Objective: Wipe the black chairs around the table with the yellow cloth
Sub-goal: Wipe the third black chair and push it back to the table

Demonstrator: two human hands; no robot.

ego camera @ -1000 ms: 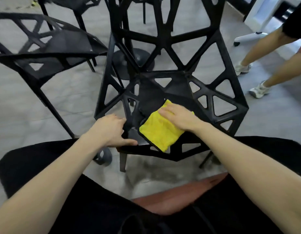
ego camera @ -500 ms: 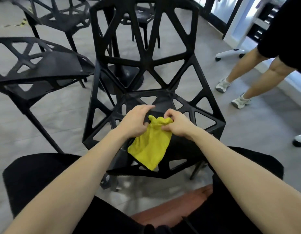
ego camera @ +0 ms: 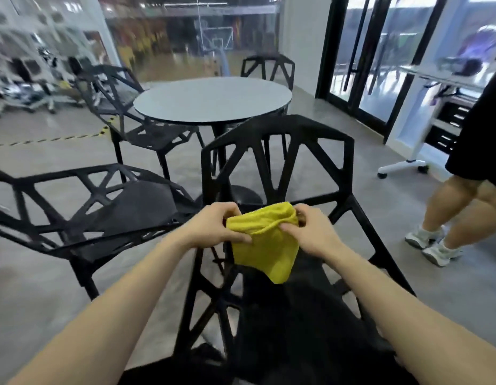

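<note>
Hands, left hand [ego camera: 217,227] and right hand [ego camera: 310,232], pinch the soft yellow cloth's [ego camera: 264,245] top edge, apparently refolding it above the black angular lattice chair [ego camera: 277,151].

— Any text, label or number you can read here?

— None. The blurred far wall [ego camera: 185,29] at about twelve o'clock shows only smeared colour (no letters come through), and the floor tape [ego camera: 55,138] at about ten o'clock carries plain yellow-and-black stripes, no words.

— And on the cloth or the chairs?

— Nothing printed.
</note>
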